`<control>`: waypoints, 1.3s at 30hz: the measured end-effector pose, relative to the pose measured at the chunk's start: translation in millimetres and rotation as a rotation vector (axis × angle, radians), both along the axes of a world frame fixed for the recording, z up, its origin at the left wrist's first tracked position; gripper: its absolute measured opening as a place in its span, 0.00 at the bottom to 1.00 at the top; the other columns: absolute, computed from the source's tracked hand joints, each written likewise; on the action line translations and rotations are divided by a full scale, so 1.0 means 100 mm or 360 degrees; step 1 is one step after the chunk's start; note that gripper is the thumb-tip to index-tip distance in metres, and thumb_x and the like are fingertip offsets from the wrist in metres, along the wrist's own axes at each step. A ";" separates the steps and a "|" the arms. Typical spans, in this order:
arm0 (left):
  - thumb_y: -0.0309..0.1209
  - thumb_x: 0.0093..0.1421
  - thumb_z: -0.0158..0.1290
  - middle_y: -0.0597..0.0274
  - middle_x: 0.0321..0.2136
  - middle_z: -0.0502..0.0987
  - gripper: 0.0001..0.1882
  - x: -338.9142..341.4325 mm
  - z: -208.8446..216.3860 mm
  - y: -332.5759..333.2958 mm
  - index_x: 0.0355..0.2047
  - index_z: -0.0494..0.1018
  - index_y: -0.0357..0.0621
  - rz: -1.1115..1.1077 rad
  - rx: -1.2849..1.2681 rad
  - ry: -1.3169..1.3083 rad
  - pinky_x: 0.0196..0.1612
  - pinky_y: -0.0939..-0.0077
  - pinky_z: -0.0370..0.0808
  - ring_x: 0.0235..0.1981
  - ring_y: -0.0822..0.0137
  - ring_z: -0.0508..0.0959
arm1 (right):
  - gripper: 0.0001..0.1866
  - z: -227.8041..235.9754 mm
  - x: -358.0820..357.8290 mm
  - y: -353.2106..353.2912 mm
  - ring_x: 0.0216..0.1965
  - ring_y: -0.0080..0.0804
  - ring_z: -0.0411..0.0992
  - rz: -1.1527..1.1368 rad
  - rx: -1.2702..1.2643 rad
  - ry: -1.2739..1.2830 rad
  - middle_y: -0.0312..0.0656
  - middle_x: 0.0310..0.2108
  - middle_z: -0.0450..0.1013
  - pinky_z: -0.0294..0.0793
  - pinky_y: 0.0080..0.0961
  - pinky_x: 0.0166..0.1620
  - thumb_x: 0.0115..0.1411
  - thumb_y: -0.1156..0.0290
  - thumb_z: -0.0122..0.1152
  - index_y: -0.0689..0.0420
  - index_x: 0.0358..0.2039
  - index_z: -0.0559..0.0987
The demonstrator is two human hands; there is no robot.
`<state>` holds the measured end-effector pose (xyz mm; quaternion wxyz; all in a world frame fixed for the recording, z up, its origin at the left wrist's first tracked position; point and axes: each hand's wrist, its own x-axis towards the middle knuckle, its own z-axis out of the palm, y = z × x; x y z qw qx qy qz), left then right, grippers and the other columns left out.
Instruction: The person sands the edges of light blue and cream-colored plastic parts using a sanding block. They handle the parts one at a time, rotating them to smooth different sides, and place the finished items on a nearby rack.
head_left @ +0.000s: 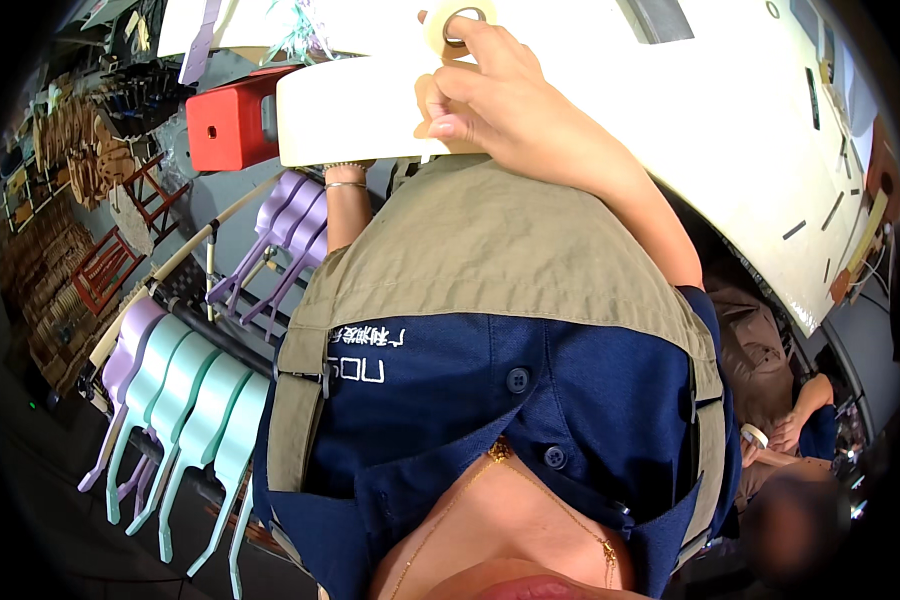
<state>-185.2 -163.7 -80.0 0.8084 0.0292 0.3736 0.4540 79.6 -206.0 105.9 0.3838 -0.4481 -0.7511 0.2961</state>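
My right hand is over the pale work surface at the top, with its fingers curled around a roll of cream masking tape. The index finger lies against the roll's core. Below it is a pale cream slab with a rounded edge, close to my apron. From the lower left, my left forearm, with bracelets at the wrist, reaches up to the slab. The slab hides my left hand, so its fingers do not show.
A red box-shaped tool stands left of the slab. Purple guitar necks and mint-green guitar necks hang on a rack at the left. A pale panel extends right. At lower right, another person's hands hold a tape roll.
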 end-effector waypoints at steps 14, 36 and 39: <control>0.35 0.60 0.40 0.56 0.35 0.73 0.12 -0.07 0.12 -0.04 0.36 0.68 0.40 0.0189 0.0075 0.0159 0.42 0.65 0.73 0.38 0.60 0.75 | 0.19 -0.07 0.05 0.06 0.48 0.38 0.64 -0.0527 -0.0121 -0.0249 0.42 0.42 0.68 0.56 0.40 0.50 0.43 0.56 0.68 0.52 0.31 0.74; 0.35 0.60 0.38 0.56 0.32 0.73 0.12 -0.23 0.28 0.07 0.33 0.68 0.39 0.0667 0.0285 0.0537 0.40 0.64 0.74 0.35 0.59 0.75 | 0.19 -1.04 1.66 -0.39 0.38 0.40 0.69 -0.1607 -0.0326 -0.1094 0.43 0.33 0.71 0.70 0.32 0.40 0.52 0.63 0.62 0.53 0.44 0.75; 0.35 0.60 0.38 0.56 0.31 0.73 0.12 -0.31 0.35 0.09 0.33 0.68 0.39 0.0759 0.0328 0.0590 0.40 0.64 0.74 0.35 0.59 0.76 | 0.11 -0.67 1.05 -0.25 0.36 0.29 0.70 -0.1038 -0.0524 0.0150 0.43 0.35 0.73 0.68 0.22 0.41 0.60 0.65 0.53 0.58 0.37 0.78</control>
